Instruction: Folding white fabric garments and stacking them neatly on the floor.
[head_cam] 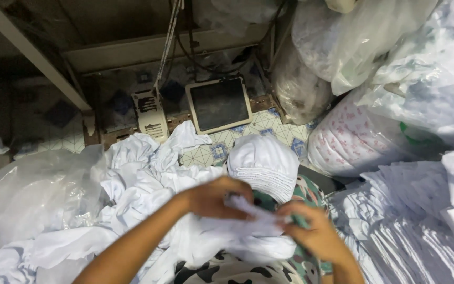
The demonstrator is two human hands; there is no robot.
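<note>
- A piece of white cloth (253, 223) is held between both hands, near the middle of the scene, above a lap in camouflage fabric (248, 271).
- The left hand (214, 197) is clenched on the upper left part of the cloth, fingers curled over it.
- The right hand (311, 234) is closed on the right end of the cloth, fingers wrapped around it.
- A white cap (264, 163) with stitched ribbing is seen just beyond the hands, resting on the knee.
- A heap of white cloth pieces (137, 173) is spread to the left, beside a clear plastic bag (32, 194).
- Pleated white fabric (411, 226) is stacked to the right.
- Stuffed plastic sacks (374, 68) are piled at the far right.
- A foot pedal (219, 104) is set on the tiled floor (269, 123) farther away.
</note>
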